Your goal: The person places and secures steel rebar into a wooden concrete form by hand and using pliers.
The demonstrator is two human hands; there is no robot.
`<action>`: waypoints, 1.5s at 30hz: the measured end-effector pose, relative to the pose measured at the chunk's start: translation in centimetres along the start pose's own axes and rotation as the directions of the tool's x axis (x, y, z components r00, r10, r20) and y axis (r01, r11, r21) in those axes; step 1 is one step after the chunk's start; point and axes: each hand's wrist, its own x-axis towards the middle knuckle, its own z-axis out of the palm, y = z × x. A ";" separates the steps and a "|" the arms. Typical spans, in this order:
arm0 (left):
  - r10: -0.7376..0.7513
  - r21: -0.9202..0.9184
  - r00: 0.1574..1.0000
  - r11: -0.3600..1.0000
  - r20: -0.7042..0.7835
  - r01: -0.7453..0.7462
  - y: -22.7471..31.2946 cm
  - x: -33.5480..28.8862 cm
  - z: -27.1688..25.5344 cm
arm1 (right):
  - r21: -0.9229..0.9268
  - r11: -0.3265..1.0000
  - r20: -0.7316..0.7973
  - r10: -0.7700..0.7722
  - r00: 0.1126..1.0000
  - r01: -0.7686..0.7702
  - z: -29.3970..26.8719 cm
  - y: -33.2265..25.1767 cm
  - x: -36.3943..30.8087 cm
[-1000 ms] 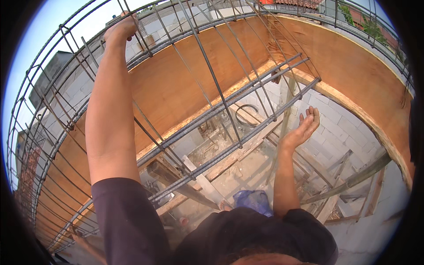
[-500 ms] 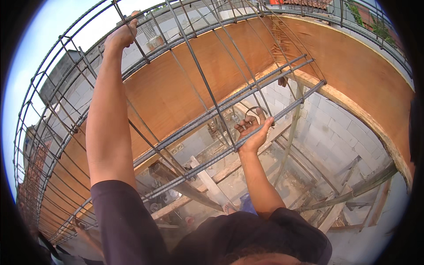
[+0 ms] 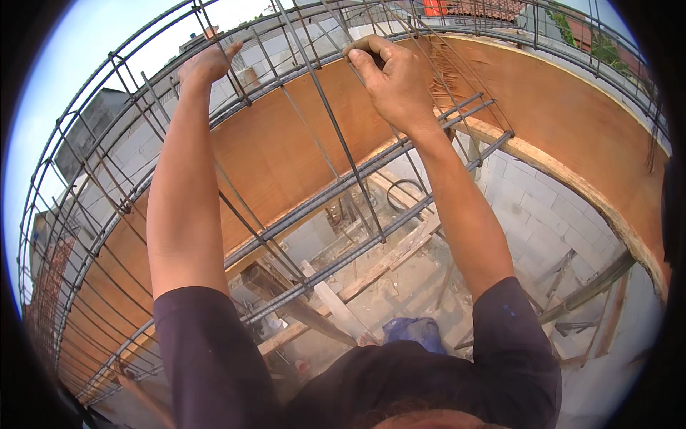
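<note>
Steel: one cage [image 3: 329, 194] of ribbed long bars and thinner crossbars, set along the upper left and across the middle, its lower bars ending near the corner of the boards.

Left hand [image 3: 207, 64]: arm outstretched, at the cage's upper bars; back of the hand uppermost, thumb extended; the other fingers are hidden, so whether it grips cannot be told.

Right hand [image 3: 386, 77]: raised, at the cage's upper part, gripping it between curled thumb and forefinger; forearm crossing in front of the lower bars.

Plywood, orange-brown: one long board [image 3: 257, 157] behind the cage; one side board [image 3: 557, 100] at right, meeting it at a corner.

Timber: one rail [image 3: 532, 148] along the side board's lower edge; one pale plank [image 3: 329, 297] below the cage; one round pole [image 3: 589, 286], slanting, lower right.

Masonry: one pale block wall [image 3: 529, 200], below the rail.

Sundries: one blue bundle [image 3: 414, 332] low in the middle; red roof tiles [image 3: 493, 8] at top; dark shirt [image 3: 214, 343], short-sleeved, on the person.
</note>
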 end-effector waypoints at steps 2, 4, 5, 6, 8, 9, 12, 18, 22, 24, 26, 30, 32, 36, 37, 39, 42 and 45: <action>-0.032 0.018 0.999 0.999 0.037 0.031 1.1 -0.9 -1.1 | 0.110 0.991 -0.093 0.090 0.992 -0.079 1.2 3.6 4.5; -0.091 0.034 0.995 0.995 0.029 0.090 1.2 -1.6 -0.9 | 0.287 0.946 -0.096 0.188 0.977 -0.154 2.8 8.4 8.1; -0.106 0.047 0.994 0.993 0.035 0.105 0.1 -1.7 -0.3 | 0.269 0.933 0.000 0.248 0.969 -0.239 4.1 10.0 9.3; -0.074 0.030 0.997 0.997 -0.011 0.074 0.0 -1.4 0.1 | 0.234 0.920 0.077 0.305 0.949 -0.315 4.5 11.3 10.8; -0.034 0.017 0.998 0.999 -0.048 0.035 0.5 -0.9 0.3 | 0.250 0.888 0.151 0.359 0.921 -0.387 5.8 13.8 13.6; -0.024 0.011 0.999 1.000 0.039 0.024 0.8 -0.9 -0.5 | 0.255 0.855 0.228 0.402 0.887 -0.453 6.3 14.7 14.7; -0.020 0.029 0.991 0.999 0.134 0.016 -0.5 -1.4 -0.7 | 0.196 0.809 0.571 0.366 0.735 -0.555 8.4 14.8 16.6; 0.097 0.032 0.994 0.995 0.041 -0.098 2.7 0.0 -0.7 | 0.195 0.896 0.438 0.283 0.853 -0.398 5.5 20.1 16.0; 0.145 0.036 0.986 0.988 0.087 -0.148 -4.4 -0.4 -0.1 | 0.033 0.999 -0.080 0.045 0.996 -0.042 -1.0 8.4 1.7; 0.210 -0.027 0.977 0.978 0.027 -0.209 -3.1 0.8 1.4 | 0.313 0.949 -0.585 0.225 0.779 -0.039 -5.2 6.5 -8.0; 0.201 -0.049 0.980 0.978 -0.004 -0.201 -1.4 1.4 0.5 | 0.385 0.916 -0.785 0.389 0.482 -0.113 -7.0 7.7 -17.9; 0.135 0.057 0.972 0.987 0.191 -0.148 2.0 -0.9 -3.2 | 0.302 0.847 -0.613 0.524 0.592 -0.438 -3.4 7.6 -27.1; 0.104 0.049 0.972 0.992 0.210 -0.117 2.3 -2.2 -4.0 | 0.255 0.934 -0.559 0.354 0.749 -0.251 -4.6 4.6 -22.5; -0.024 0.033 0.994 0.999 0.106 0.021 1.0 -2.8 -2.2 | 0.178 0.980 -0.306 -0.033 0.952 0.091 -4.6 2.6 -9.4; -0.037 0.024 0.994 0.999 0.105 0.034 1.3 -2.3 -2.2 | 0.311 0.950 -0.241 0.068 0.968 0.011 -4.6 3.1 -5.8; -0.033 0.032 0.997 0.999 0.070 0.030 1.0 -1.9 -2.3 | 0.450 0.872 0.008 0.211 0.977 -0.192 -3.9 7.3 1.0; 0.026 0.024 1.000 0.999 0.003 -0.026 0.3 -0.7 -0.1 | 0.502 0.774 0.261 0.291 0.920 -0.387 -1.3 11.4 7.4; 0.015 0.028 0.999 0.999 0.028 -0.016 0.8 -0.8 -0.5 | 0.347 0.856 0.338 0.267 0.903 -0.383 3.0 14.6 11.8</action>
